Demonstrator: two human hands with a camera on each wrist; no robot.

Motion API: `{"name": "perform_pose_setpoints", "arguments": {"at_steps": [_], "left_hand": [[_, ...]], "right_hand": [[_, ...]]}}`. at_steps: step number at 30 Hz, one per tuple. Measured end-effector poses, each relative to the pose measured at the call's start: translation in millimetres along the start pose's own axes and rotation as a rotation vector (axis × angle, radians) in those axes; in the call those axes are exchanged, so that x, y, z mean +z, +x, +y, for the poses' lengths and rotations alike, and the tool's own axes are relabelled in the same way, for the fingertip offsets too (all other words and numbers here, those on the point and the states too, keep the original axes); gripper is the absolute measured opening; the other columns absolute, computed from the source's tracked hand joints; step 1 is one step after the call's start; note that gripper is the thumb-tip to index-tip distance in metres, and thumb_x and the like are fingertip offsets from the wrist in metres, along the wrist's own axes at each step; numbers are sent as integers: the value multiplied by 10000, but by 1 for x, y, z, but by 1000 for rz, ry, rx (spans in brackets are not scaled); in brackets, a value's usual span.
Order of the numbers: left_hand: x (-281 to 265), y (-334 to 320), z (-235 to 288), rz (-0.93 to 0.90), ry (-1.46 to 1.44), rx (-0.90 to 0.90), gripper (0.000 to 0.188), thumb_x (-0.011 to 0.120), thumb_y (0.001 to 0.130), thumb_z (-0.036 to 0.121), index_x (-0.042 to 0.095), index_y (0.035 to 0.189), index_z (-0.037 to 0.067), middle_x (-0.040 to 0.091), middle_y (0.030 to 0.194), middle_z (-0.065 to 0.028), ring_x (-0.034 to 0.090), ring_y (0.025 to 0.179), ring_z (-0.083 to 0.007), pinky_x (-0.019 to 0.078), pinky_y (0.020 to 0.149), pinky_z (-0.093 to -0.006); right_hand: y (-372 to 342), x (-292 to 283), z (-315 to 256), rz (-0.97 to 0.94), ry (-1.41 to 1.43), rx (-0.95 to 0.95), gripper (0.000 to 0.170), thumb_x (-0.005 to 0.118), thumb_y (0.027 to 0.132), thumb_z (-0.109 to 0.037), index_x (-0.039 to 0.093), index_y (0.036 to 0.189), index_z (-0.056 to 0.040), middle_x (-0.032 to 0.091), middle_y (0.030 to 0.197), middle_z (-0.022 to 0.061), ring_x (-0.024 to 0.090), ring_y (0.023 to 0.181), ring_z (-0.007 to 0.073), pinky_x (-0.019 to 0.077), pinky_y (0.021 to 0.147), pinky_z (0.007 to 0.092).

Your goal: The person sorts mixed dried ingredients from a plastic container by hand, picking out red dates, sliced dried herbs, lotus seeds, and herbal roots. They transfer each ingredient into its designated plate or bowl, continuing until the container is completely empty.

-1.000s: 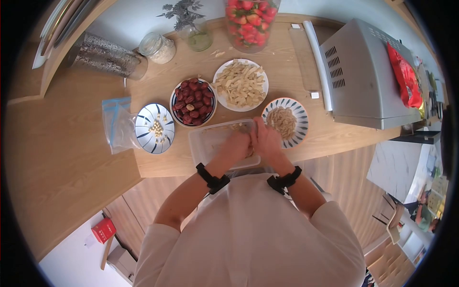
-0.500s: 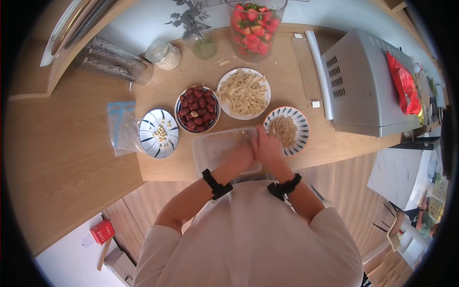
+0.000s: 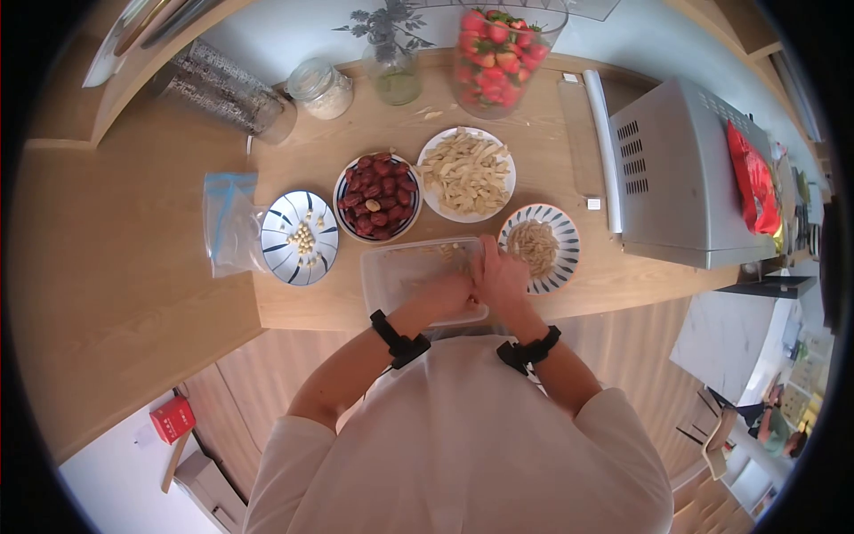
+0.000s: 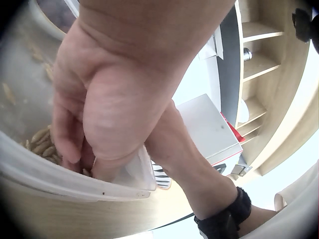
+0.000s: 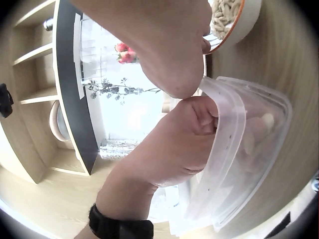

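A clear plastic container (image 3: 382,280) stands at the counter's front edge, with both hands at its right end. My left hand (image 3: 447,294) reaches down inside it. In the left wrist view, that hand's thumb and fingers curl together among tan, spindle-shaped dried pieces (image 4: 44,145); the fingertips are partly hidden. My right hand (image 3: 503,278) holds the container's right side by the rim, right against the left hand. Just beyond it, a striped bowl (image 3: 570,252) holds similar dried pieces (image 5: 225,14).
Behind the container are a bowl of red dates (image 3: 378,191) and a white plate (image 3: 511,190) of pale slices. Left lie a blue-striped plate (image 3: 280,258) with small yellowish balls and a zip bag (image 3: 229,227). Strawberries (image 3: 498,67) fill a glass vessel; a grey appliance (image 3: 663,169) stands right.
The head view has shifted a little. Both hands stay at the container's right end; the left hand, blurred by motion earlier, now looks sharper and slightly lower inside it.
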State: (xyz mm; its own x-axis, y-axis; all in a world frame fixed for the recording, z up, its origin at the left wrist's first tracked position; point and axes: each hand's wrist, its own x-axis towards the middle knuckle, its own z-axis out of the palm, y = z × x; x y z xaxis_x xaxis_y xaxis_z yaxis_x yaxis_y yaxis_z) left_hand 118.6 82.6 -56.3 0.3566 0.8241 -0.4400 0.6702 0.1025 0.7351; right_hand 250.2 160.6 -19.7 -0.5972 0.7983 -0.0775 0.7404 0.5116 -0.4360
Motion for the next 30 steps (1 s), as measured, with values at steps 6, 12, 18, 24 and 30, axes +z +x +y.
{"name": "perform_pose_setpoints", "arguments": {"at_steps": [6, 12, 18, 24, 30], "left_hand": [[-9, -22, -1, 147, 73, -42, 219, 703, 811, 267, 731, 941, 93, 715, 886, -131, 677, 833, -333, 528, 736, -449], [-12, -36, 0, 102, 40, -103, 203, 696, 802, 262, 738, 884, 81, 721, 892, -148, 682, 832, -337, 527, 734, -461], [4, -44, -24, 221, -84, -4, 193, 676, 815, 237, 753, 918, 93, 718, 879, -154, 684, 840, -341, 526, 743, -455], [-23, -76, -21, 312, -13, 26, 159, 653, 819, 202, 734, 876, 77, 703, 856, -164, 670, 818, -355, 517, 719, -451], [-55, -121, -39, 524, -183, 30, 218, 656, 853, 264, 733, 908, 67, 692, 841, -177, 654, 783, -372, 508, 700, -465]], "right_hand": [[5, 12, -10, -59, 8, 21, 245, 539, 947, -237, 480, 1142, -100, 690, 759, 167, 682, 662, 387, 523, 573, 530], [3, 19, -30, -57, 29, 5, 247, 536, 959, -242, 496, 1166, -115, 685, 786, 195, 661, 688, 424, 502, 588, 550], [3, 30, -42, -106, -39, 42, 291, 539, 955, -246, 497, 1210, -112, 676, 785, 213, 653, 708, 441, 496, 633, 576], [7, 30, -66, -115, -96, 37, 298, 525, 967, -250, 509, 1218, -91, 672, 784, 225, 654, 727, 449, 501, 640, 572], [5, 36, -72, -53, -54, -37, 313, 516, 976, -243, 503, 1245, -84, 672, 794, 238, 656, 730, 454, 503, 638, 575]]}}
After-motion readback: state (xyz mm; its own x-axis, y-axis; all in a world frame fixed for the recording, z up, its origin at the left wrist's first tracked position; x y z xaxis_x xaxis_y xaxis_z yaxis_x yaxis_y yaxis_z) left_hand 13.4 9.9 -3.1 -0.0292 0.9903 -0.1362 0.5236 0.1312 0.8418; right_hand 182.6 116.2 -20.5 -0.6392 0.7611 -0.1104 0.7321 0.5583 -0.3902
